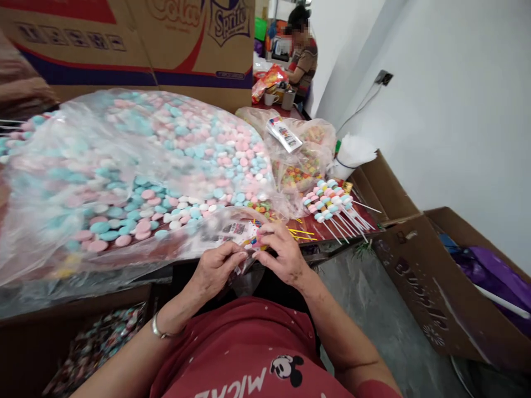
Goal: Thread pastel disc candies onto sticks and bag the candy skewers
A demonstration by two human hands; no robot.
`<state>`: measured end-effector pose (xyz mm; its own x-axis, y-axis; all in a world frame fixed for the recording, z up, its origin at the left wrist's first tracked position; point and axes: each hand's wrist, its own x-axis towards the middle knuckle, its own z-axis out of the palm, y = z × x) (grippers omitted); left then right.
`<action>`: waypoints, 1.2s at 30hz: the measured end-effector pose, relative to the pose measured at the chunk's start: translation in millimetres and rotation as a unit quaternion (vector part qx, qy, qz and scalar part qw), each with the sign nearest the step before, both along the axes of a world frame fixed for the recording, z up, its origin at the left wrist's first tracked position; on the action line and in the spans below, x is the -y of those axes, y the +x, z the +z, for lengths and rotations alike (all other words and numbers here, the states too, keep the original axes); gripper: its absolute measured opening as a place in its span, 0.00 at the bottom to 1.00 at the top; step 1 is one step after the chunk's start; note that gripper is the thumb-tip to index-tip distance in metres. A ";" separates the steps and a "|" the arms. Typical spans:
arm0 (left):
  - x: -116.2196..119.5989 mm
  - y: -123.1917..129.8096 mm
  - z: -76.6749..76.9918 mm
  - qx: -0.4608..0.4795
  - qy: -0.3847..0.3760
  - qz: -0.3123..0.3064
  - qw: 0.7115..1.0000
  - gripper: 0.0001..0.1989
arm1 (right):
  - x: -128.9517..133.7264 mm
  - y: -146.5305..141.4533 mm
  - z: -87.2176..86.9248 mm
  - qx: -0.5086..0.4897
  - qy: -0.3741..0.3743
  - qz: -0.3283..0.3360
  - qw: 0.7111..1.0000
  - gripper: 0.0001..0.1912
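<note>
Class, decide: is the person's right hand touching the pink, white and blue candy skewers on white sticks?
Apart: the head view shows thin yellow sticks and red-brown tabletop between the right hand and the skewers.

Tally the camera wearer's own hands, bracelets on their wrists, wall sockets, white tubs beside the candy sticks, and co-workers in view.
Hands: 2 (left hand, right hand)
Bracelet: 1
Wall socket: 1
White tub: 1
Co-worker: 1
Total: 6

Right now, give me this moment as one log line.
left hand: pinching printed clear bag | right hand: pinching same bag | candy skewers: right of both hands
</note>
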<state>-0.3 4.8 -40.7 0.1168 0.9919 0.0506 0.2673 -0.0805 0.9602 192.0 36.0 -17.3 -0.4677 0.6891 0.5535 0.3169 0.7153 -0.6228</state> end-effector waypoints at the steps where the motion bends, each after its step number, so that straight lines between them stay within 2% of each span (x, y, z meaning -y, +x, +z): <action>1: 0.8 0.2 -0.6 -0.001 -0.002 -0.002 1.000 0.12 | 0.6 3.2 0.9 -0.005 0.000 -0.002 1.000 0.06; 3: 2.6 0.8 -2.1 0.006 -0.017 -0.012 1.000 0.13 | -1.5 17.5 1.6 -0.030 -0.006 -0.062 0.998 0.08; 5: 4.3 1.8 -3.2 0.020 -0.033 -0.020 0.999 0.14 | -9.2 44.4 0.6 -0.047 0.004 -0.194 0.980 0.08; 7: 5.6 3.6 -3.1 0.040 -0.044 -0.026 0.998 0.14 | -21.7 81.3 -1.8 -0.013 0.046 -0.343 0.938 0.10; 9: 6.0 6.7 -2.0 0.060 -0.048 -0.030 0.997 0.14 | -35.7 119.4 -5.2 0.092 0.102 -0.465 0.875 0.10; 10: 5.8 8.7 -1.1 0.067 -0.050 -0.033 0.996 0.14 | -42.1 135.8 -7.1 0.161 0.109 -0.505 0.841 0.10; 12: 4.9 12.9 0.8 0.076 -0.053 -0.039 0.995 0.14 | -51.9 159.2 -10.7 0.277 0.116 -0.543 0.785 0.09; 13: 4.3 15.0 1.6 0.077 -0.053 -0.041 0.995 0.14 | -55.1 165.9 -12.0 0.319 0.117 -0.546 0.766 0.09; 15: 3.1 17.9 2.9 0.078 -0.055 -0.044 0.994 0.14 | -58.5 171.9 -12.7 0.361 0.122 -0.539 0.751 0.11; 18: 0.7 16.9 2.8 0.078 -0.060 -0.036 0.995 0.13 | -56.6 171.9 -6.9 0.357 0.133 -0.533 0.755 0.15; 21: -3.1 7.8 -1.1 0.081 -0.054 -0.027 0.995 0.13 | -46.8 167.0 7.2 0.297 0.218 -0.506 0.780 0.14; 23: -5.9 -1.3 -4.7 0.080 -0.039 -0.022 0.996 0.13 | -37.2 158.6 19.1 0.230 0.269 -0.437 0.827 0.13; 25: -8.0 -10.6 -7.1 0.081 -0.029 -0.017 0.996 0.12 | -26.9 145.1 30.3 0.182 0.271 -0.339 0.882 0.12; 28: -8.7 -21.6 -7.1 0.098 -0.040 -0.016 0.994 0.12 | -15.3 120.7 41.5 0.146 0.244 -0.226 0.932 0.12; 31: -7.6 -29.6 -5.5 0.114 -0.063 -0.026 0.991 0.13 | -13.3 102.6 43.8 0.147 0.220 -0.168 0.949 0.13; 36: -7.7 -41.1 -3.5 0.119 -0.086 -0.043 0.988 0.15 | -23.0 93.5 39.4 0.159 0.227 -0.116 0.954 0.13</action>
<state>-41.4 12.5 -44.2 0.2070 0.9749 -0.0820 0.0306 0.0774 0.9965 285.5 59.0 22.2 -0.5256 0.5181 0.6748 0.6207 0.7760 -0.1123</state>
